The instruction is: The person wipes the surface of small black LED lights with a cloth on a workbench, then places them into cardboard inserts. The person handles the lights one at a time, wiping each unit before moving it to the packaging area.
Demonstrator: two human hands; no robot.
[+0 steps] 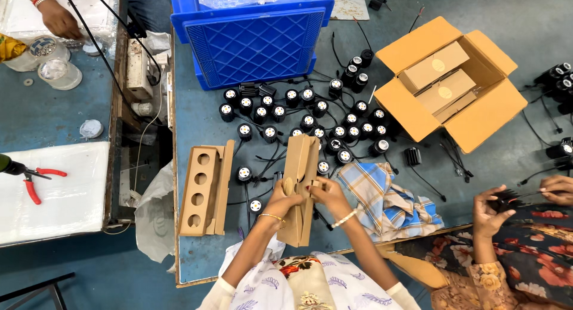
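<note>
Both my hands close on the carton (pixel 300 187) at lower centre of the frame. My left hand (pixel 280 200) wraps its lower left edge, fingers curled shut on the card; my right hand (pixel 327 193) pinches a flap on its right side, just as tight. The two sit level, neither nearer than the other. The carton stands on end, long axis running up the frame away from me, its folded top pointing at the lamps (pixel 310 122) scattered beyond. Left of it lies a holed insert (pixel 200 190), long axis parallel. To the right is a checked cloth (pixel 388 199); farther, an open box (pixel 450 83) and a blue crate (pixel 253 38).
</note>
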